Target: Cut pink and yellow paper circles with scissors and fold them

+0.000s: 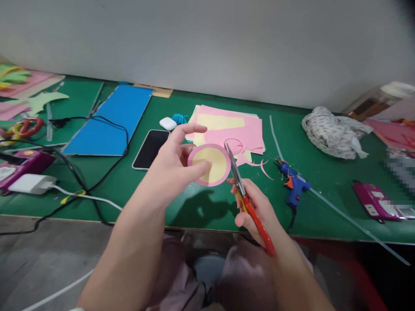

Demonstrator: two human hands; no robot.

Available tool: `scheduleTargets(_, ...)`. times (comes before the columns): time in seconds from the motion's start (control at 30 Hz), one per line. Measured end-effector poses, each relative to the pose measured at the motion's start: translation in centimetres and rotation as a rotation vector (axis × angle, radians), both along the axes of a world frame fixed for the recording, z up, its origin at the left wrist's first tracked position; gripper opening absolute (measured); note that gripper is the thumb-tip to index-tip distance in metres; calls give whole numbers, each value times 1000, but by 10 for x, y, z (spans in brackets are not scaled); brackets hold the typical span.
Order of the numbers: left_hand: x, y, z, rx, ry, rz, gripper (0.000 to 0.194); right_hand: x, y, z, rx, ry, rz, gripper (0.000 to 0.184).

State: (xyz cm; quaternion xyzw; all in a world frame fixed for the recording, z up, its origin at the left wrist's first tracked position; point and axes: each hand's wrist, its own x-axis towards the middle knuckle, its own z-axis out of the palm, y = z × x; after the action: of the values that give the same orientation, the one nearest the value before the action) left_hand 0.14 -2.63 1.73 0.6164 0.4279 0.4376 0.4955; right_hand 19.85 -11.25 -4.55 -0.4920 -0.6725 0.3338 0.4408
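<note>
My left hand (pixel 181 157) pinches a round paper disc (pixel 215 168), yellow in the middle with a pink border, thumb on its face and fingers behind. In my right hand (pixel 256 207) are scissors (pixel 238 175) with red handles, their blades pointing up and away along the disc's right edge. Whether the blades touch the paper I cannot tell. Beyond the disc lies a stack of pink and yellow paper sheets (pixel 253 129). Thin curled pink offcuts (pixel 266 168) are scattered by the stack's near right corner.
A blue glue gun (pixel 295 183) with a clear glue stick rests at right, near a crumpled patterned cloth (pixel 327 131). Left of centre are a phone (pixel 151 149), a white earbud case (pixel 167 124) and a blue board (pixel 110 121). Black cables (pixel 92 194) and a white charger (pixel 32 184) lie at left.
</note>
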Motion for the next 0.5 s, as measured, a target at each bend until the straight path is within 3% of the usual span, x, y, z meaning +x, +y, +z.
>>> scheduleTargets(0.5,-5,0,0,-17,-29,-11,59,2,0,5,-33,-23,16,80)
